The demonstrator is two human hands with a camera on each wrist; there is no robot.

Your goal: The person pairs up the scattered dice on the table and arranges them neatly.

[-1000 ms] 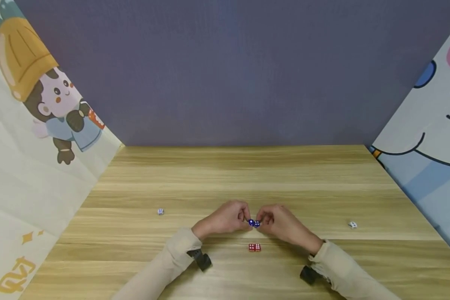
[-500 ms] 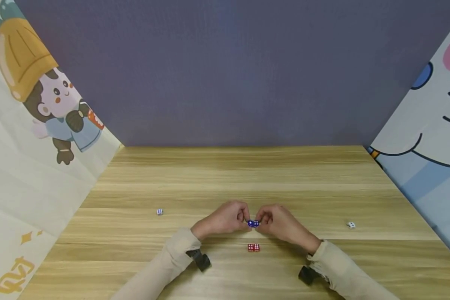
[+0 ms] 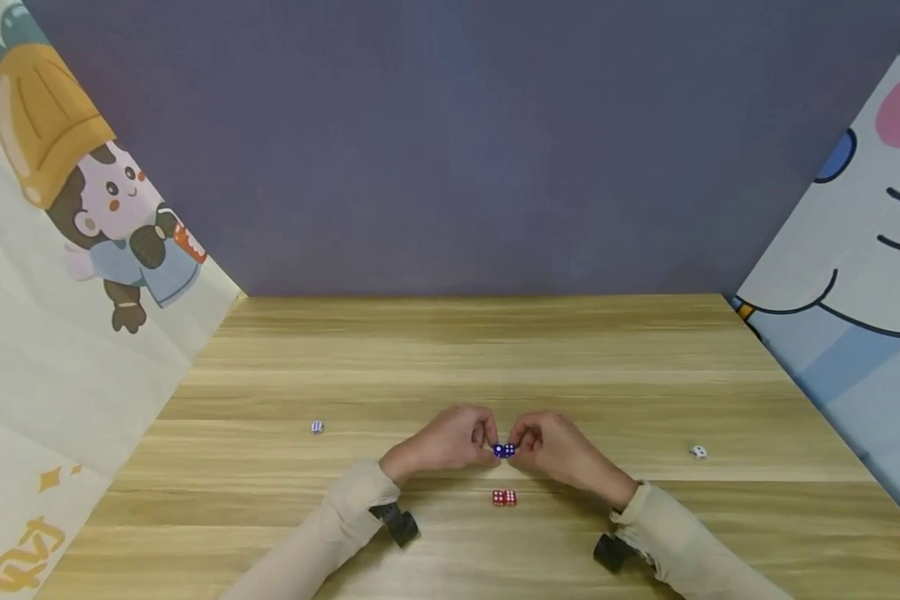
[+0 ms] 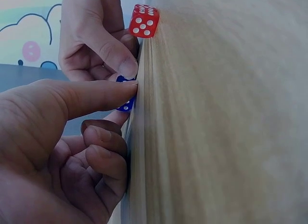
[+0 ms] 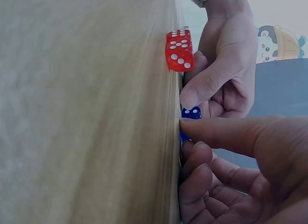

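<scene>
Two blue dice with white pips stand side by side on the wooden table [image 3: 420, 358], lined up in a short row. My left hand [image 3: 453, 437] pinches the left blue die [image 3: 498, 451] between thumb and fingers. From the other side, my right hand [image 3: 562, 450] pinches the right blue die [image 3: 510, 450]. In both wrist views the thumbs partly cover the blue dice, and the fingertips are right at the tabletop. A pair of red dice [image 3: 504, 497] sits together on the near side of the hands, touched by neither.
One white die [image 3: 317, 427] lies on the table to the left, another white die [image 3: 698, 452] to the right. A dark grey panel [image 3: 450, 150] rises behind the table. Cartoon-printed sheets flank both sides. Each wrist wears a black camera [image 3: 399, 525].
The two blue dice have gone from slightly askew to a straight row against each other, both hands still pinching them. The head view has shifted slightly; the red and white dice stay put.
</scene>
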